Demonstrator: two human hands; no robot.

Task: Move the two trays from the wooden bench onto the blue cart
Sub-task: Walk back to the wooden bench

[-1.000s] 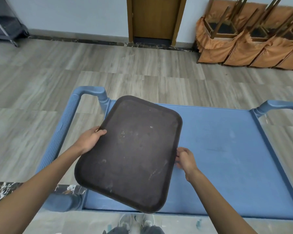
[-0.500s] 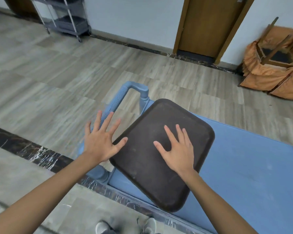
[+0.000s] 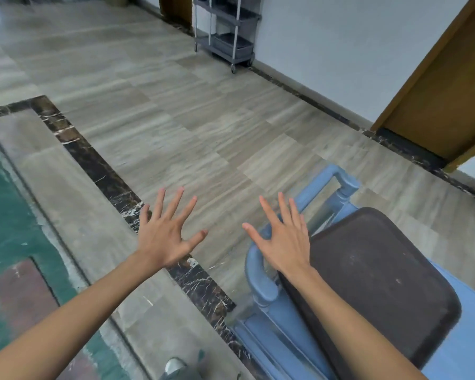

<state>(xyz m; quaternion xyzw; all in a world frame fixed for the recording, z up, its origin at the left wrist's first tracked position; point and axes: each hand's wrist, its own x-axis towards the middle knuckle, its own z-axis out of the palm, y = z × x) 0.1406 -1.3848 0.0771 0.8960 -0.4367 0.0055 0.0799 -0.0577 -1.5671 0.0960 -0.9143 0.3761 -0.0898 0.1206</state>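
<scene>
A dark brown tray (image 3: pixel 379 275) lies flat on the blue cart (image 3: pixel 455 349) at the lower right, near the cart's left handle (image 3: pixel 261 275). My right hand (image 3: pixel 283 239) hovers with fingers spread above that handle, just left of the tray and not touching it. My left hand (image 3: pixel 165 231) is held out over the floor, fingers apart, with nothing in it. The wooden bench and any second tray are out of view.
A grey wheeled shelf rack (image 3: pixel 225 31) stands against the far wall. A wooden door (image 3: pixel 447 86) is at the upper right. A dark marble strip (image 3: pixel 99 171) crosses the tiled floor, and a green carpet (image 3: pixel 6 231) lies at the left.
The tray was set down on the cart and both hands came off it. My view has swung to the left, so the cart now sits at the lower right.
</scene>
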